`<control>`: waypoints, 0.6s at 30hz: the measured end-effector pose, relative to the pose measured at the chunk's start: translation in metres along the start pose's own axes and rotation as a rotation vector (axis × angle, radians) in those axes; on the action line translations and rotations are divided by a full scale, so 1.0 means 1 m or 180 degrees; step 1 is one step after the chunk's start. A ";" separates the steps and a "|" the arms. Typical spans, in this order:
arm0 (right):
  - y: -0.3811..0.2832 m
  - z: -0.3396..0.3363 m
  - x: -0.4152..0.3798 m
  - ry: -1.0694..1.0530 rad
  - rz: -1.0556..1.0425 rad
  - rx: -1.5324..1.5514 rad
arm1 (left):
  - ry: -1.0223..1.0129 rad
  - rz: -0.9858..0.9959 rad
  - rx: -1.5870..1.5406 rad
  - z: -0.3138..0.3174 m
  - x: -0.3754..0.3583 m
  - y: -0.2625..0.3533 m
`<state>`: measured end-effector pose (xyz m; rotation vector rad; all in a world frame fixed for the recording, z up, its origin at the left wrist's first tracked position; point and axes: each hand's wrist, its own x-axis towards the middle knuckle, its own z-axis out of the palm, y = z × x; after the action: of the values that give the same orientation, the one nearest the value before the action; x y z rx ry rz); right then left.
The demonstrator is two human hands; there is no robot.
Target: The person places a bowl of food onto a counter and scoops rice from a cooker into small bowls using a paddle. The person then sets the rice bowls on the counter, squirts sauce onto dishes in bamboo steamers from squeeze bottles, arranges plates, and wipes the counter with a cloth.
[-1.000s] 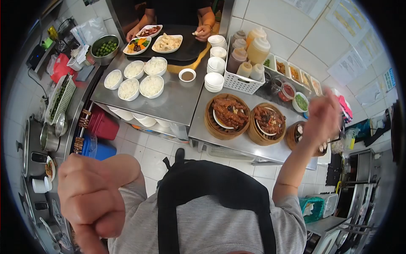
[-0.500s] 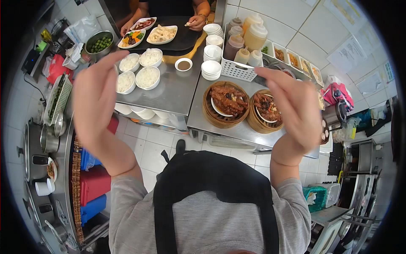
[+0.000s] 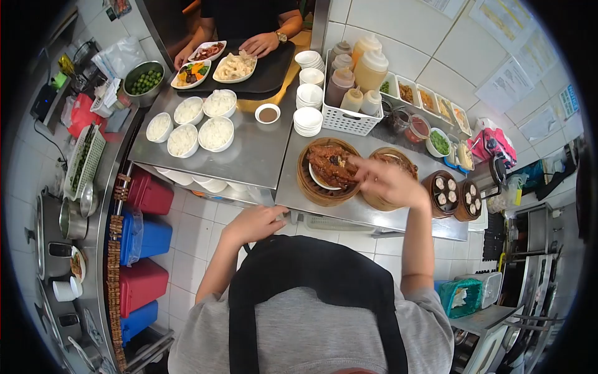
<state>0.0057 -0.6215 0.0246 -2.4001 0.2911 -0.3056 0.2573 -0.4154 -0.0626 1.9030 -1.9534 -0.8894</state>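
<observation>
Reaching with right hand point(image 3: 387, 181), fingers loosely open and empty, over round bamboo steamer basket point(image 3: 391, 206) of braised meat at frame centre; left hand point(image 3: 254, 223) resting half-curled below, empty; likely needing a firm rim grip

Two round bamboo steamers point(image 3: 317, 190) side by side on the steel table, each holding a plate of brown braised meat point(image 3: 331, 165), lids off

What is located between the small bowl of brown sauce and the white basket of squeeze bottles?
In the head view, stacks of small white bowls stand between the sauce bowl and the white basket, in a row running toward the back of the steel counter.
</observation>
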 end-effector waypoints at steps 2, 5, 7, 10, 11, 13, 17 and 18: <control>-0.002 -0.031 0.012 0.0119 0.0954 0.0282 | 0.0006 0.0022 -0.0097 -0.008 -0.004 -0.008; 0.028 -0.057 0.037 0.0890 0.0886 -0.0421 | 0.0296 -0.0033 -0.0097 -0.053 0.005 -0.004; 0.042 -0.062 0.052 0.1282 0.1009 -0.0554 | 0.0621 0.0120 0.0101 -0.074 0.021 -0.009; 0.044 -0.053 0.068 0.1322 0.1034 -0.0452 | 0.0881 0.0510 -0.0154 -0.099 0.053 -0.012; 0.039 -0.048 0.069 0.1236 0.1069 -0.0349 | 0.0794 0.0581 -0.0094 -0.104 0.064 -0.011; 0.035 -0.044 0.073 0.1206 0.1136 -0.0241 | 0.0664 0.0694 -0.0006 -0.116 0.085 -0.012; 0.018 -0.039 0.054 0.1399 0.1172 -0.0147 | 0.0355 0.0845 -0.0024 -0.125 0.122 -0.018; 0.011 -0.040 0.046 0.1521 0.1220 -0.0109 | 0.0354 0.0848 -0.0063 -0.127 0.129 -0.019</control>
<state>0.0360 -0.6667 0.0530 -2.2148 0.9628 -0.6938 0.3345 -0.5695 -0.0039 1.5950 -2.0592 -0.7088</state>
